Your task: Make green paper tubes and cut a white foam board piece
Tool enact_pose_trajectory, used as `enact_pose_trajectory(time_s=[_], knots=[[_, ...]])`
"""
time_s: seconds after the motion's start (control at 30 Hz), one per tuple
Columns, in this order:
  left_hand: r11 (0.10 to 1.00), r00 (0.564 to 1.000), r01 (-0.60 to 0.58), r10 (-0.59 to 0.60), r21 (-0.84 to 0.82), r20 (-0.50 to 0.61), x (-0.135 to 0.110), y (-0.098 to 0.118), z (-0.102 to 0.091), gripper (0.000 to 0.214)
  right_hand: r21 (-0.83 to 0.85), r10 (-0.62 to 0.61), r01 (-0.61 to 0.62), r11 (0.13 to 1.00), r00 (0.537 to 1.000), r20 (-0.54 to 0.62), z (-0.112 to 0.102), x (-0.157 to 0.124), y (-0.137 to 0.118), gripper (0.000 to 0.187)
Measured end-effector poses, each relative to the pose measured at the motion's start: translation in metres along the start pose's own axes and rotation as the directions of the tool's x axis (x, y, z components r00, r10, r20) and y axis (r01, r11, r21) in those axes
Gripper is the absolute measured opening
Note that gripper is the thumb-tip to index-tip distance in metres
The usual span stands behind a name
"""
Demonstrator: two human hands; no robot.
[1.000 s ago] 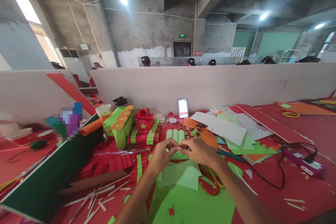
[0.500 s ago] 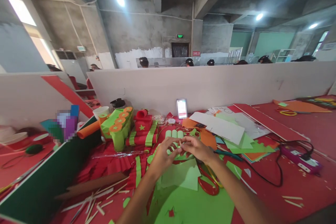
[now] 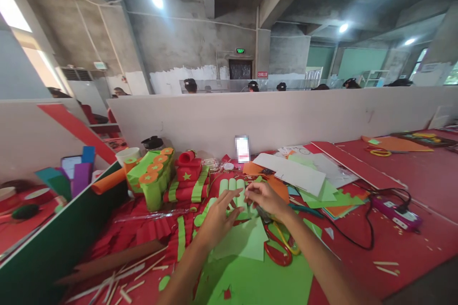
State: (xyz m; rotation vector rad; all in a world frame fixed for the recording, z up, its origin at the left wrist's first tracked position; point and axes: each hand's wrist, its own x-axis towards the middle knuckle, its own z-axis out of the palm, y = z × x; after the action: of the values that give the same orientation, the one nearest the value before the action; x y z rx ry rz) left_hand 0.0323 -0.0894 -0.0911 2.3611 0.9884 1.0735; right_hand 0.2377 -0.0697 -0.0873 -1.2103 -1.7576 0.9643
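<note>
My left hand (image 3: pixel 219 214) is open, its fingers spread and slightly curled beside and partly over pale green paper rolls (image 3: pixel 232 185). A little to its right, my right hand (image 3: pixel 265 199) is closed in a pinch; anything between the fingertips is too small to make out. The rolls lie side by side and are partly hidden by the hands. Just below the hands is a pale green paper sheet (image 3: pixel 243 240), on top of a larger bright green sheet (image 3: pixel 265 279). Scissors with red and yellow handles (image 3: pixel 278 256) lie by my right wrist.
Green paper pieces with orange tops (image 3: pixel 155 169) and red rolls with green bands (image 3: pixel 189 183) stand at left. Thin wooden sticks (image 3: pixel 119 279) lie front left. A phone (image 3: pixel 242 149) leans on the white partition (image 3: pixel 286 114). A purple power strip (image 3: pixel 395 213) trails a cable at right.
My hands, fingertips close together before, have drawn apart. The left fingers have spread over the rolls while the right stays pinched. The view has turned slightly right.
</note>
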Motion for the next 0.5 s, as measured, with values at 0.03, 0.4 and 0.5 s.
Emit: enact_pose_trajectory(time_s=[0.03, 0.4, 0.5], knots=[[1.000, 1.000, 0.008, -0.008, 0.007, 0.006, -0.001, 0.000, 0.000, 0.039, -0.070, 0.000, -0.005, 0.998, 0.998, -0.061, -0.013, 0.000, 0.003, 0.030], [0.999, 0.999, 0.004, -0.005, 0.035, 0.044, -0.002, 0.004, -0.001, 0.032, -0.484, 0.032, -0.440, 0.756, 0.764, -0.645, -0.141, -0.038, 0.074, 0.011], [0.999, 0.999, 0.003, -0.004, 0.037, 0.045, -0.003, 0.003, -0.001, 0.030, -0.494, -0.003, -0.417, 0.763, 0.762, -0.648, -0.149, -0.035, 0.082, 0.012]])
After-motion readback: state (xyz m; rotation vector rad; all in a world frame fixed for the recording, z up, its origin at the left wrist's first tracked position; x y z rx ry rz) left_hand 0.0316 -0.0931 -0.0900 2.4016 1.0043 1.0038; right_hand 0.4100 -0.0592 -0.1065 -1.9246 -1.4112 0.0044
